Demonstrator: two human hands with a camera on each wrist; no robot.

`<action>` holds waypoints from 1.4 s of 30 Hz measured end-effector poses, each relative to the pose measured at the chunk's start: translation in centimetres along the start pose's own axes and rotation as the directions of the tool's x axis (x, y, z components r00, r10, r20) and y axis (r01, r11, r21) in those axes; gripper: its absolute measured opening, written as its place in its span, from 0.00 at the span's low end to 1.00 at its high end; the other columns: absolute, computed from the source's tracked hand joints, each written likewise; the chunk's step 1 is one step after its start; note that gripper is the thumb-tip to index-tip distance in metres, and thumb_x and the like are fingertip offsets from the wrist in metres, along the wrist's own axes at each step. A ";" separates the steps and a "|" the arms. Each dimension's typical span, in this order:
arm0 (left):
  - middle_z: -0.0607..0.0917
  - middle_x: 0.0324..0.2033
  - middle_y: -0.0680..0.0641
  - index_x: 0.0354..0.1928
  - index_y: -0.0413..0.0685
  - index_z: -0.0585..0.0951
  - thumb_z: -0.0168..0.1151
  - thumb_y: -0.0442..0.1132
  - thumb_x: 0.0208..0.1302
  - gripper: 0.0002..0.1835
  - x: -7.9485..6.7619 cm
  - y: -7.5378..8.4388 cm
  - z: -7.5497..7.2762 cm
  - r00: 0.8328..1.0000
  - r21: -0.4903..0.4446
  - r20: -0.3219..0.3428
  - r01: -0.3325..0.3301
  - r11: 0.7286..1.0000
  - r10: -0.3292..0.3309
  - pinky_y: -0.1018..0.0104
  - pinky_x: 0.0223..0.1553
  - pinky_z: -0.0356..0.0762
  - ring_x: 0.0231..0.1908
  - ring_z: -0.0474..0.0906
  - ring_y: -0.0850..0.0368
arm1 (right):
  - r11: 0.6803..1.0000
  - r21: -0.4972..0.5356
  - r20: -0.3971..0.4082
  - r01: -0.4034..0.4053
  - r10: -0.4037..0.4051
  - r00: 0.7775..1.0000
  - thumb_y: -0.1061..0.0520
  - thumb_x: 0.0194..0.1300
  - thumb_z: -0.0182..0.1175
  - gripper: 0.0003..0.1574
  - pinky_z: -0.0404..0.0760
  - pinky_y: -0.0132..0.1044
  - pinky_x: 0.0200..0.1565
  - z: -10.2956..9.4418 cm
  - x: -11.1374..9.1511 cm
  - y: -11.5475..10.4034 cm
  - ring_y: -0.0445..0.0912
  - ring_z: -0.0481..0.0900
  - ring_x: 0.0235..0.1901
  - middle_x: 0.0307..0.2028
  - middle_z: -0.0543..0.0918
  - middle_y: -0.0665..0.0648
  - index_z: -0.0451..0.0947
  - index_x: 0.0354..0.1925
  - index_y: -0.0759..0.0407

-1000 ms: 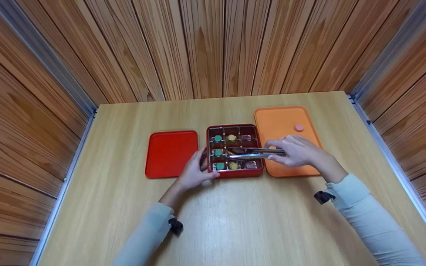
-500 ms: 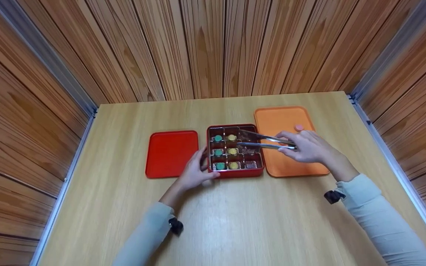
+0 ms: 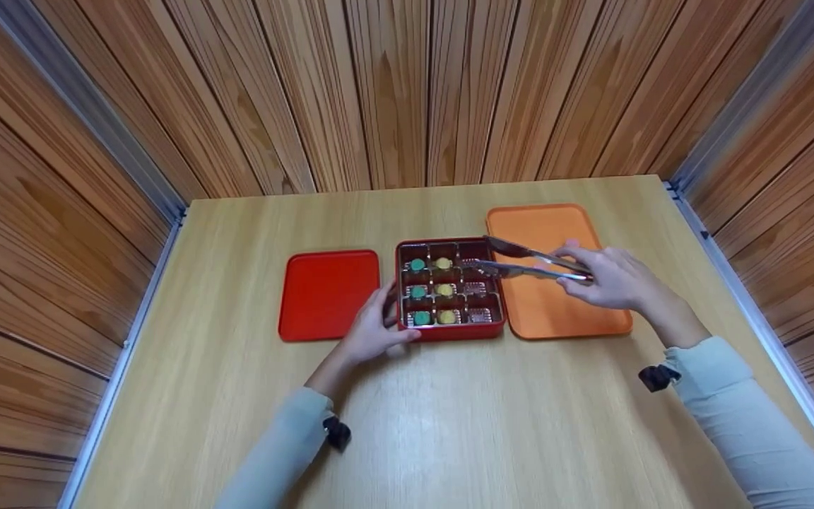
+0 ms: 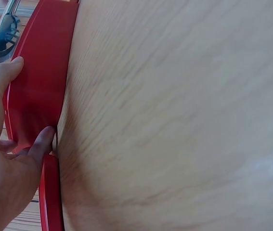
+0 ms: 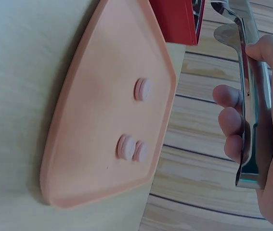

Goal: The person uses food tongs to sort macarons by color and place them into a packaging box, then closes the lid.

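The red box (image 3: 460,333) is being gripped at its near left corner by the left hand (image 3: 372,329), the thumb being laid along the front wall and the fingers being placed at the left side. Steel tongs (image 5: 261,96) are being held between the thumb and curled fingers of the right hand (image 3: 608,278); their tips are being parted above the box's far right corner.

Three green pieces (image 3: 417,291) are being held in the box's left column and three yellow pieces (image 3: 444,290) in the middle column, one to each compartment. A ridged liner (image 3: 478,315) is being shown in the right column.

An orange tray (image 3: 545,311) is being supported by the desk (image 3: 463,424) just right of the box. Three pink macarons (image 5: 142,89) are being carried on it, two close together and one nearer the box; in the head view they are being mostly hidden by the right hand. A red lid (image 3: 329,295) is being supported flat at the left, near the box.
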State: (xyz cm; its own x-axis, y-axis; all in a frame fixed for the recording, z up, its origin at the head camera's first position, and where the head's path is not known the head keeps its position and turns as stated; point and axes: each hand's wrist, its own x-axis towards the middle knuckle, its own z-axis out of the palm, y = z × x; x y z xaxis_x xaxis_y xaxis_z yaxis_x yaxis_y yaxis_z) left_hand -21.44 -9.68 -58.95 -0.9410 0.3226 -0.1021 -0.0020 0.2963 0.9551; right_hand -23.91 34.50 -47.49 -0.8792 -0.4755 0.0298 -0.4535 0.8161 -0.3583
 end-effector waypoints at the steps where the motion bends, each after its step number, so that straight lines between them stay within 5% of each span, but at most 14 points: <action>1: 0.64 0.87 0.37 0.93 0.50 0.52 0.86 0.41 0.64 0.64 0.0 0.0 0.0 1.000 -0.002 -0.002 0.002 1.000 -0.002 0.45 0.83 0.74 0.87 0.64 0.38 | 1.000 -0.007 -0.005 0.002 -0.003 1.000 0.51 0.77 0.70 0.28 0.59 0.28 0.19 -0.1 -0.1 0.2 0.37 0.58 0.13 0.19 0.65 0.45 0.81 0.71 0.54; 7: 0.64 0.88 0.39 0.93 0.53 0.52 0.86 0.42 0.64 0.64 -0.1 0.0 0.0 1.000 -0.004 -0.005 0.016 1.000 -0.016 0.45 0.83 0.75 0.87 0.63 0.39 | 0.999 -0.041 -0.065 0.021 -0.024 0.998 0.50 0.76 0.71 0.35 0.57 0.29 0.19 -0.3 -0.9 1.6 0.33 0.53 0.13 0.18 0.63 0.43 0.79 0.76 0.57; 13: 0.62 0.88 0.39 0.93 0.52 0.52 0.86 0.43 0.65 0.64 -0.1 0.1 0.0 1.000 -0.002 0.002 0.008 1.000 -0.008 0.45 0.84 0.74 0.87 0.63 0.39 | 0.999 -0.040 -0.090 -0.005 0.002 0.996 0.50 0.76 0.72 0.31 0.57 0.29 0.19 -0.3 -1.6 3.5 0.33 0.56 0.13 0.17 0.64 0.43 0.82 0.72 0.56; 29: 0.62 0.88 0.38 0.93 0.49 0.52 0.87 0.40 0.62 0.66 0.0 0.2 0.1 1.000 0.005 -0.003 0.004 1.000 -0.004 0.46 0.83 0.74 0.88 0.63 0.38 | 0.984 -0.039 0.040 -0.174 0.176 0.984 0.47 0.80 0.69 0.28 0.62 0.33 0.21 -0.2 -2.6 6.6 0.43 0.67 0.18 0.23 0.73 0.50 0.81 0.70 0.56; 42: 0.63 0.87 0.38 0.93 0.51 0.52 0.87 0.42 0.63 0.65 0.1 0.1 0.0 1.000 0.001 -0.007 0.016 1.000 -0.016 0.46 0.82 0.77 0.86 0.65 0.38 | 0.976 -0.018 0.100 -0.216 0.217 0.971 0.46 0.81 0.67 0.27 0.66 0.34 0.25 0.8 -2.2 7.6 0.45 0.71 0.24 0.28 0.76 0.53 0.82 0.70 0.55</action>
State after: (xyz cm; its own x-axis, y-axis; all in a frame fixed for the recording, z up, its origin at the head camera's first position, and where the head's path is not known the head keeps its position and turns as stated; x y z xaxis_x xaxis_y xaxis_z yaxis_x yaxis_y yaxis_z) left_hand -21.50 -9.62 -58.90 -0.9432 0.3117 -0.1153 -0.0166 0.3022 0.9531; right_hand -25.30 41.45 -51.04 -0.9375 -0.3175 -0.1424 -0.2551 0.9055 -0.3390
